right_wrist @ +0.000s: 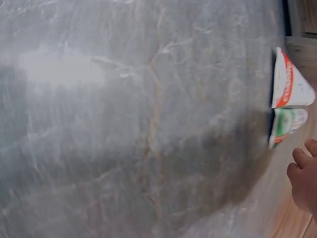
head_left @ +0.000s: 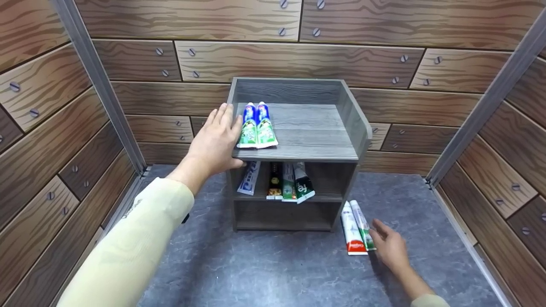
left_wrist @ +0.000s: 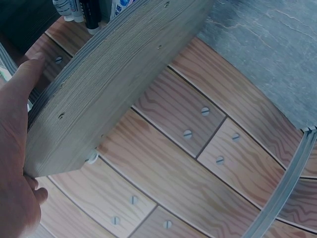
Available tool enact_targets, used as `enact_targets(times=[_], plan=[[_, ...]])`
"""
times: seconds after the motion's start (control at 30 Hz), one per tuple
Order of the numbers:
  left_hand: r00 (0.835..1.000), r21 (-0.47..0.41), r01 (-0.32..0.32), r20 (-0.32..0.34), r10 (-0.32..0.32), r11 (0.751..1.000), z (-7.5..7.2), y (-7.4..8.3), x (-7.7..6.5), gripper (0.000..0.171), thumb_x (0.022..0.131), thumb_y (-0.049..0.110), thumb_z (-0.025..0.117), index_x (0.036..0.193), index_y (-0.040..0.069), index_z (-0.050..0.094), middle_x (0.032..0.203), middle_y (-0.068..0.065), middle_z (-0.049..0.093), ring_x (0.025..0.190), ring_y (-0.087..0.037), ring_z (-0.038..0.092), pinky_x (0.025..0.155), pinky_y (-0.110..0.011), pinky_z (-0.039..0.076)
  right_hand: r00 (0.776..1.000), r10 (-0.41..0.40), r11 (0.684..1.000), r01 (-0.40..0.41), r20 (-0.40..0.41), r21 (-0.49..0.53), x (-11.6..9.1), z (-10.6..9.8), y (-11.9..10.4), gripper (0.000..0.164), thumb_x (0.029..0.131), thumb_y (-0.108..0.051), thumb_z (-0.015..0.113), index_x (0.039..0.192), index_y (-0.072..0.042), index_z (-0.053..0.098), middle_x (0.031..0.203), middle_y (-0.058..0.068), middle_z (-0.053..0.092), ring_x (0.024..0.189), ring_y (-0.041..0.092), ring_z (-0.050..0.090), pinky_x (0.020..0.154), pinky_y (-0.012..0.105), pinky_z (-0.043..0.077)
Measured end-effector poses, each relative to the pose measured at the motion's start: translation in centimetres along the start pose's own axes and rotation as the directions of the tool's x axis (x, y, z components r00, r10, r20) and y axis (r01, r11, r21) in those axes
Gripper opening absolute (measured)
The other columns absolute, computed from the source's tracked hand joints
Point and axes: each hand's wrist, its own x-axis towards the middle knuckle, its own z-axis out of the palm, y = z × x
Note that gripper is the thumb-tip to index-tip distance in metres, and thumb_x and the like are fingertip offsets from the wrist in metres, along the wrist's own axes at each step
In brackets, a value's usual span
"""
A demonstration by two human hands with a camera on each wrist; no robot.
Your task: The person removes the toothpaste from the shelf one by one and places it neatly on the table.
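My left hand [head_left: 217, 138] rests on the left side wall of a grey wooden shelf unit [head_left: 311, 132], fingers straight over its top edge and thumb at the front. Beside those fingers, two blue-and-green toothpaste tubes [head_left: 266, 128] lie side by side on the top board. At the lower right, my right hand [head_left: 390, 247] hovers with loosely bent fingers near a white-and-green toothpaste tube [head_left: 361, 221]. That tube lies on the floor against a white-and-red toothpaste tube [head_left: 352, 232]. In the right wrist view a small gap separates the fingers [right_wrist: 299, 157] from the tubes.
On the middle shelf lie a white-and-blue toothpaste tube [head_left: 249, 179], a black-and-gold one [head_left: 275, 183] and two green ones [head_left: 303, 183]. Below it is a lower compartment [head_left: 286, 215]. Wood-patterned panels [head_left: 281, 59] and metal posts [head_left: 100, 85] enclose the grey floor [head_left: 256, 264].
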Motion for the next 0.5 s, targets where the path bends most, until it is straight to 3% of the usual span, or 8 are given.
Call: enact_targets(times=[0.2,0.3,0.37,0.43,0.5], plan=[[1.000,-0.015,-0.001,-0.008,0.000,1.000,0.0,0.0,-0.1,0.120,0.073,0.062,0.090,0.158,-0.008,0.041,0.162,-0.040,0.030,0.154,-0.053,0.027,0.129,-0.056,0.022,0.999,-0.024,0.999,0.026,-0.028,0.042,-0.5,-0.7,-2.0,0.047,0.107,-0.016,0.063,0.149,0.004,0.057,0.141,0.024,0.065,0.129,0.039,0.064,0.108,0.047,0.053],[1.000,-0.020,-0.002,-0.012,0.002,1.000,0.1,-0.1,-0.1,0.120,0.073,0.062,0.090,0.157,-0.008,0.042,0.162,-0.040,0.030,0.154,-0.053,0.027,0.129,-0.056,0.023,0.997,-0.052,0.997,0.055,-0.050,0.057,-0.8,-0.9,-3.0,0.045,0.106,-0.016,0.066,0.147,0.002,0.060,0.137,0.022,0.068,0.125,0.036,0.068,0.099,0.021,0.055],[1.000,-0.020,-0.002,-0.009,0.002,1.000,0.1,-0.1,0.0,0.120,0.073,0.062,0.090,0.157,-0.008,0.041,0.162,-0.040,0.030,0.154,-0.053,0.027,0.129,-0.056,0.023,0.995,-0.080,0.994,0.084,-0.067,0.070,-1.0,-1.0,-3.6,0.044,0.105,-0.014,0.068,0.145,0.002,0.062,0.135,0.022,0.069,0.122,0.036,0.069,0.092,0.006,0.049],[1.000,-0.019,0.000,-0.006,0.000,1.000,0.0,0.0,0.0,0.120,0.073,0.062,0.090,0.157,-0.008,0.041,0.162,-0.040,0.030,0.154,-0.053,0.027,0.129,-0.056,0.023,0.990,-0.110,0.989,0.118,-0.088,0.089,-1.2,-1.0,-4.4,0.042,0.103,-0.011,0.070,0.143,0.002,0.064,0.132,0.022,0.071,0.119,0.036,0.071,0.086,-0.002,0.042],[1.000,-0.017,0.000,-0.005,-0.001,1.000,0.0,0.0,0.0,0.120,0.073,0.062,0.090,0.158,-0.008,0.041,0.162,-0.040,0.030,0.154,-0.053,0.027,0.129,-0.056,0.023,0.984,-0.143,0.983,0.154,-0.107,0.102,-1.5,-1.0,-5.2,0.041,0.102,-0.008,0.071,0.141,0.003,0.066,0.129,0.022,0.072,0.117,0.036,0.072,0.084,-0.003,0.042]])
